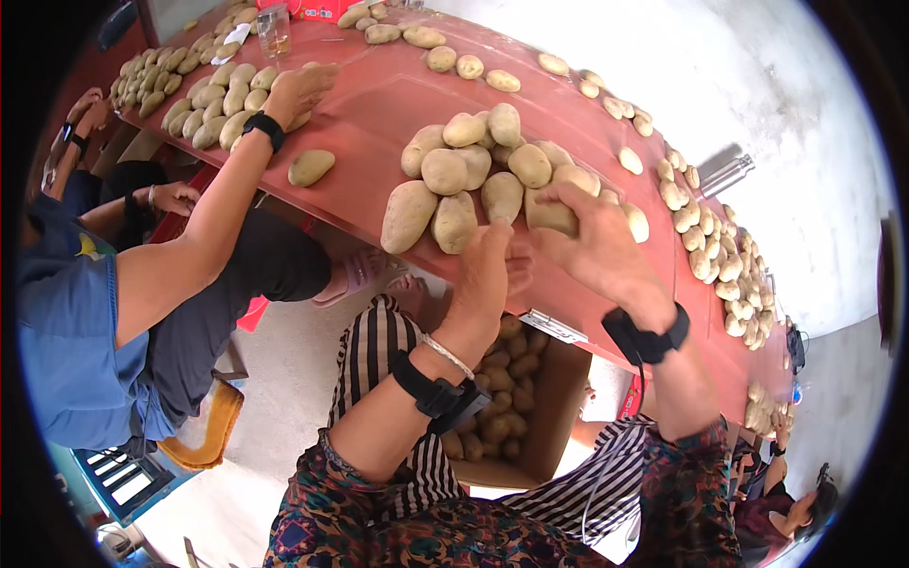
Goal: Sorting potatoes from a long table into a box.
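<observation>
In the head view a heap of potatoes is piled on the red table in front of me. My right hand is at the heap's near right side, its index finger and thumb around a potato. Just left of it, my left hand has its thumb at the lower end of another potato. Its fingers are curled and partly hidden, so whether it grips anything is unclear. Both wrists wear black bands.
A cardboard box of potatoes sits below the table edge, between my knees. At left, a co-worker's hand reaches over another potato pile. A glass cup and a steel flask stand along the far side, near more potatoes.
</observation>
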Available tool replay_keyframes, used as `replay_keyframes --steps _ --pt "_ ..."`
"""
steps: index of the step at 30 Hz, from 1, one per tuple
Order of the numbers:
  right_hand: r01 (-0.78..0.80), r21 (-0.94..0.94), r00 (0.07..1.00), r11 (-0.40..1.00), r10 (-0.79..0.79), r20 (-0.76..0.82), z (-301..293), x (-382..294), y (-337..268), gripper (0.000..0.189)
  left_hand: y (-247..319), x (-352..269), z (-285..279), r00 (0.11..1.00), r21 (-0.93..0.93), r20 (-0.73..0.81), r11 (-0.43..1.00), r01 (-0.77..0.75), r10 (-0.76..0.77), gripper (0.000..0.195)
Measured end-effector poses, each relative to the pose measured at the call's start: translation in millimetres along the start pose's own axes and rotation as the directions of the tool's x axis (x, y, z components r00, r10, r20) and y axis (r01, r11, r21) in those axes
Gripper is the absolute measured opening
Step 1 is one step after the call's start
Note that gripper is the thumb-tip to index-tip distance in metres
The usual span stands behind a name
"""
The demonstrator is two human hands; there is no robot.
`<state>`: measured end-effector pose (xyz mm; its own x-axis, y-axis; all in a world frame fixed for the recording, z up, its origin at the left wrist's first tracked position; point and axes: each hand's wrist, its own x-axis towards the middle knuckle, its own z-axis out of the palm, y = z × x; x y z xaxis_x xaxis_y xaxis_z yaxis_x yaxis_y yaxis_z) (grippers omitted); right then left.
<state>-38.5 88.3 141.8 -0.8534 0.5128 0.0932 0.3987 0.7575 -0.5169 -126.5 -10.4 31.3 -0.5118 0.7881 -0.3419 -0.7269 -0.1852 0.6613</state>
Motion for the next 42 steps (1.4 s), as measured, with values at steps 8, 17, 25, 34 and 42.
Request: replay_keyframes --steps 8,17,25,34,42 --pt "-0.24 0.079 0.892 0.968 0.187 0.411 -22 -53 5 0.023 -26 -10 -15 0.788 0.763 0.611 0.319 -0.562 -0.075 0.028" --pt "-0.033 -0.07 0.99 0.997 0.043 0.138 5 30 -20 0.023 3 -6 -20 0.998 -0.02 -0.02 0.998 -0.054 0.054 0.017" --pt "0.324 -0.357 0.929 0.876 -0.366 -0.054 105 113 -16 0.039 8 -12 -28 0.971 -0.219 -0.228 0.975 0.026 -0.077 0.019" --pt "-0.183 0.112 0.979 0.977 0.17 0.116 51 90 -31 0.051 10 -12 -30 0.975 -0.205 -0.132 0.967 0.149 -0.179 0.029" --pt "-0.176 0.102 0.874 0.979 0.108 0.474 -30 14 -10 0.045 9 -23 -3 0.936 -0.153 0.155 0.929 0.338 -0.315 0.045"
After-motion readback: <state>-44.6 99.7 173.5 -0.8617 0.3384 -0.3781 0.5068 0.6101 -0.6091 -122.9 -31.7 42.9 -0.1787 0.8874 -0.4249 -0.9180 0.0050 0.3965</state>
